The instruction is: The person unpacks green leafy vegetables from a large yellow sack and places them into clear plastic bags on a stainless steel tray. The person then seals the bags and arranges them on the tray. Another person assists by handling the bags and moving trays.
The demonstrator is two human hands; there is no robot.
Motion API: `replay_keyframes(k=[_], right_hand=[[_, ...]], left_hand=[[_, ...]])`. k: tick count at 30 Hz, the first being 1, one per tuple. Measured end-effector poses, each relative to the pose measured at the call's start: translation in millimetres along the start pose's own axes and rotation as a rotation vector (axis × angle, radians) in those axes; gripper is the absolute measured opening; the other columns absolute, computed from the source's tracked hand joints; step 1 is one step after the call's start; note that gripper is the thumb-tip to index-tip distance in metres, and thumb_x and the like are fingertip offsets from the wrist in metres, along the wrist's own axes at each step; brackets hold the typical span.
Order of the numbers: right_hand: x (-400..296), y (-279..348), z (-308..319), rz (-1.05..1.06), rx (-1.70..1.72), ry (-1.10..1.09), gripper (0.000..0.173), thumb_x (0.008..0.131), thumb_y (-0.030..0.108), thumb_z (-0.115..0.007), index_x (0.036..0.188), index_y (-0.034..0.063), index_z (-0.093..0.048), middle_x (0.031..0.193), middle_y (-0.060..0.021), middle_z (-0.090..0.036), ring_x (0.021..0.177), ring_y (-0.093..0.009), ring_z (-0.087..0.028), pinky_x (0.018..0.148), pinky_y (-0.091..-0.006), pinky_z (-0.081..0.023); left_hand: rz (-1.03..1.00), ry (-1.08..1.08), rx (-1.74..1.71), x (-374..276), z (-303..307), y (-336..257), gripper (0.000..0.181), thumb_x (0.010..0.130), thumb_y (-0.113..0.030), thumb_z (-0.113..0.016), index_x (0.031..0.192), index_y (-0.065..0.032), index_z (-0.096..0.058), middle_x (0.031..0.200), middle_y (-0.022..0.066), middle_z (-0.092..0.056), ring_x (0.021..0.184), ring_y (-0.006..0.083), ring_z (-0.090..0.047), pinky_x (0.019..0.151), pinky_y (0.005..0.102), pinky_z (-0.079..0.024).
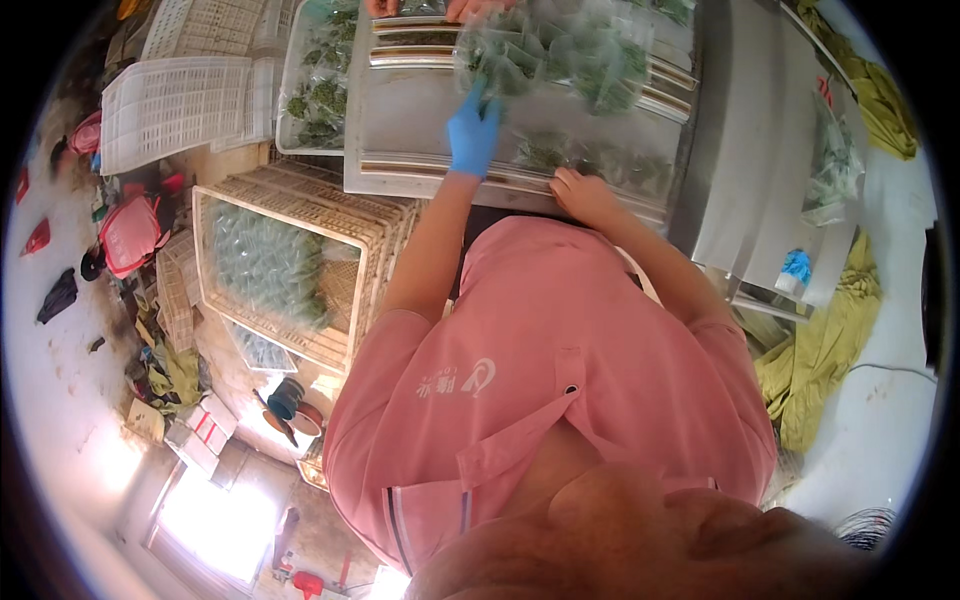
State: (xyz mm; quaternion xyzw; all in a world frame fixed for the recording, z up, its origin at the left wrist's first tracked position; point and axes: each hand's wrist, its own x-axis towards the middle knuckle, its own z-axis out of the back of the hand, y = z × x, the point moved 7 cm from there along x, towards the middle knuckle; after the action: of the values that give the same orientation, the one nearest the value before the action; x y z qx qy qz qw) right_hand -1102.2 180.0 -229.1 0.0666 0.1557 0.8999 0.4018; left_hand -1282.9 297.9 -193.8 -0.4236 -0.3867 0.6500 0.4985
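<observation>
My left hand (pixel 474 139), in a blue glove, pinches the lower edge of a clear plastic bag of greens (pixel 499 56), which is blurred. More clear bags of greens (pixel 611 71) lie beside it across the sealing bars (pixel 409 58) of what looks like a vacuum packing machine (pixel 420 97). My right hand (pixel 589 196) is bare. Its fingers curl over the front sealing bar (pixel 431 166), close to a bag of greens (pixel 544 150) on the steel bed; whether they grip anything is hidden.
Another person's hands (pixel 480 9) reach in at the far edge. A white crate (pixel 281 139) of bagged greens adjoins on the left, below stacked white crates (pixel 176 105). Nearer stands a beige crate (pixel 281 341) of bags. On the right are a steel surface (pixel 739 150) and a crumpled blue item (pixel 796 266).
</observation>
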Motion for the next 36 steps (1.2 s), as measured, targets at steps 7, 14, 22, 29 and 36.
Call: replay_keyframes(k=[7,14,22,29,36], right_hand=[[34.6,-38.8,18.2,-0.535,0.672,-0.091,0.03,0.089,0.034,-0.061,0.086,0.0047,-0.062,0.078,-0.0088,-0.06,0.07,-0.024,-0.061,0.061,-0.0347,-0.05],[64.5,-60.5,-10.4,-1.016,1.556,0.019,0.032,0.09,0.037,-0.065,0.086,0.0054,-0.068,0.074,0.0001,-0.064,0.065,-0.01,-0.058,0.054,-0.0273,-0.044],[102.4,-27.1,1.0,-0.664,0.442,0.182,0.024,0.084,0.03,-0.068,0.086,0.0062,-0.071,0.077,-0.0134,-0.068,0.073,-0.026,-0.068,0.062,-0.0389,-0.052],[111.1,-5.7,-4.7,-0.589,0.17,0.3,0.027,0.076,0.039,-0.073,0.081,0.0125,-0.071,0.078,-0.0074,-0.069,0.078,-0.03,-0.066,0.068,-0.0415,-0.052],[85.0,33.9,6.2,-0.437,0.358,0.018,0.036,0.078,0.034,-0.073,0.108,0.0151,-0.063,0.108,-0.0056,-0.062,0.094,-0.03,-0.064,0.077,-0.0416,-0.053]], left_hand=[[-0.069,0.037,-0.05,30.5,-3.8,8.8,0.024,0.093,-0.014,-0.06,0.111,0.0022,-0.065,0.087,0.0116,-0.07,0.076,0.0157,-0.065,0.07,0.0303,-0.051],[0.328,0.364,-0.335,-3.2,4.8,64.9,0.023,0.09,-0.014,-0.066,0.102,0.0055,-0.064,0.09,0.0095,-0.07,0.081,0.0163,-0.064,0.073,0.0291,-0.051],[0.064,0.176,0.271,14.1,45.5,74.4,0.036,0.083,-0.017,-0.068,0.118,-0.0098,-0.062,0.097,0.0147,-0.07,0.085,0.0278,-0.068,0.075,0.0375,-0.053],[-0.146,0.233,0.421,15.7,57.1,112.8,0.035,0.084,-0.024,-0.067,0.118,-0.0147,-0.066,0.102,0.0141,-0.07,0.091,0.0359,-0.066,0.08,0.0428,-0.052],[-0.054,0.517,0.449,25.2,51.3,94.3,0.034,0.089,-0.03,-0.061,0.121,-0.0189,-0.066,0.108,0.017,-0.067,0.094,0.0366,-0.064,0.081,0.0429,-0.051]])
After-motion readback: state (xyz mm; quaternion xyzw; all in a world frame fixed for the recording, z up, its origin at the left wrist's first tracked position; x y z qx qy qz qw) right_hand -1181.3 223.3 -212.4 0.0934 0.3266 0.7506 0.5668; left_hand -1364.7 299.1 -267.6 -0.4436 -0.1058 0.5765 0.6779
